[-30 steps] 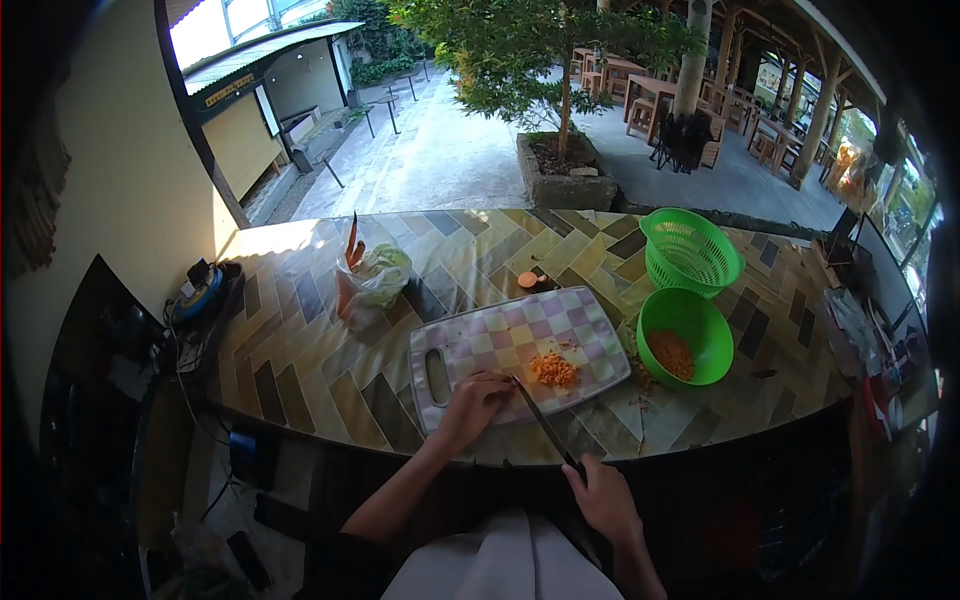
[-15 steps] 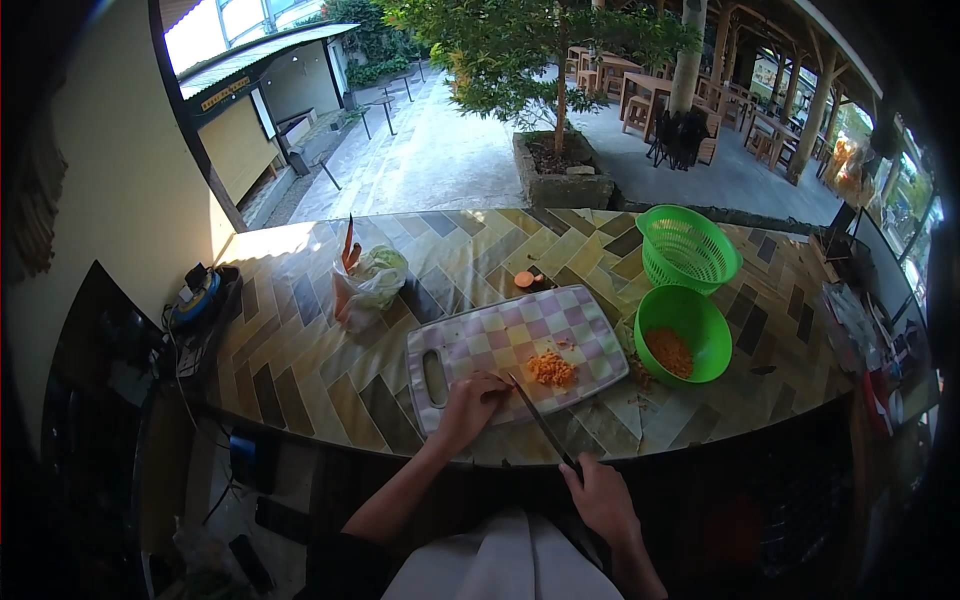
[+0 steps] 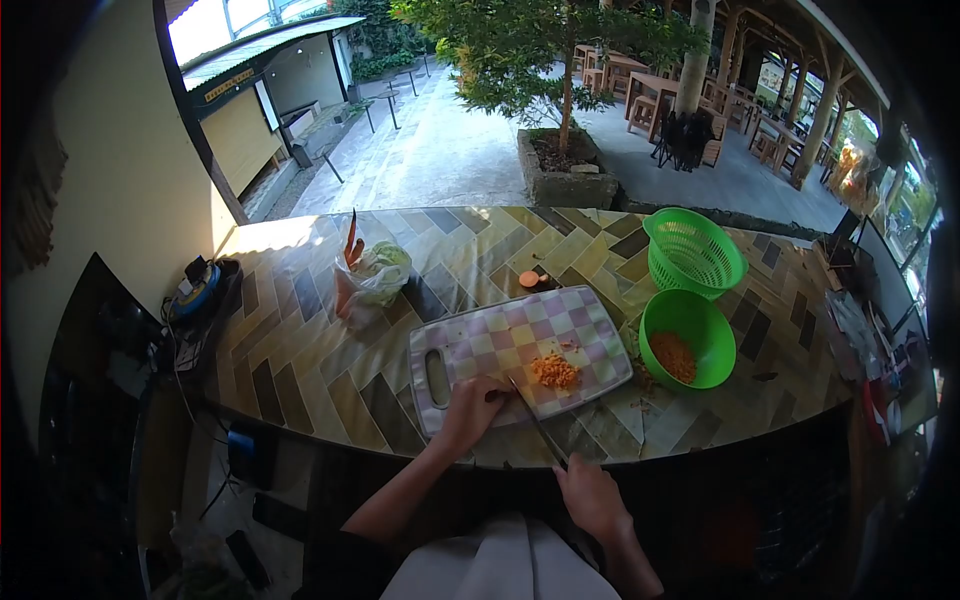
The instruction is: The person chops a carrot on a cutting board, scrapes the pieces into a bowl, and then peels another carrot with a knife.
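My right hand grips the handle of a knife, whose blade points away from me over the near edge of the checkered cutting board. Beside the knife tip, my left hand rests on the board with its fingers curled and pressed together. Whatever it pinches is too small and hidden to make out. A small heap of finely chopped orange carrot lies on the board, just right of the blade. Behind the board sits a cut carrot stub.
At right, a green bowl holds more chopped orange pieces, with a green colander behind it. A plastic bag with carrots and something pale green stands at left. Scraps lie between board and bowl on the tiled table.
My right hand and the knife handle have shifted slightly left, toward my left hand. The whole view has moved a little; the chopped heap looks the same.
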### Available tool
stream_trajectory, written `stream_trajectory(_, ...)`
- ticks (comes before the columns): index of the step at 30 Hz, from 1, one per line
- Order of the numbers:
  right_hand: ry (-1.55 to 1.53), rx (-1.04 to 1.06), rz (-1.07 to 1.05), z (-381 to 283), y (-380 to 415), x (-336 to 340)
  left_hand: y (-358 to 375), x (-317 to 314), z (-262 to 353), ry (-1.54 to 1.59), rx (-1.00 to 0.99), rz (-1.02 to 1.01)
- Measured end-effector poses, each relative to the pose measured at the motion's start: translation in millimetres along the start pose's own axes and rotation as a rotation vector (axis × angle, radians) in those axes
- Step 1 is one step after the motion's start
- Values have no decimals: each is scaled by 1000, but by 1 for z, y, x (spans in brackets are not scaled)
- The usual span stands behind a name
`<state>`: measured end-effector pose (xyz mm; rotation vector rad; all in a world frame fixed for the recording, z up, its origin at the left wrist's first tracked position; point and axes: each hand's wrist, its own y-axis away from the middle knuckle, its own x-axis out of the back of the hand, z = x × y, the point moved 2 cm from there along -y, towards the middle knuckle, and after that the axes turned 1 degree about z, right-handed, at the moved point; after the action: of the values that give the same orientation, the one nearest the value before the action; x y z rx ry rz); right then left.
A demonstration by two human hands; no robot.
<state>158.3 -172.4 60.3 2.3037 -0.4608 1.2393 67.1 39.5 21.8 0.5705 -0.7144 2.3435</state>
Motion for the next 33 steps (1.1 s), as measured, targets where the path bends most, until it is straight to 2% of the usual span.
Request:
stream_trajectory(12,-187,15,33,5,-2,-6,-4,-1,-5,38,53,2)
stream_trajectory(21,-113,121,-116,15,-20,0,-6,-2,-13,67,56,-2)
stream_trajectory(27,30,59,11,-7,-18,-1,1,-2,-6,-7,7,6)
stream_trajectory(30,-24,17,152,4,-20,-5,12,-10,-6,-91,-89,67)
stream_trajectory(33,-84,39,159,13,-17,-1,19,-22,3,-88,-142,92)
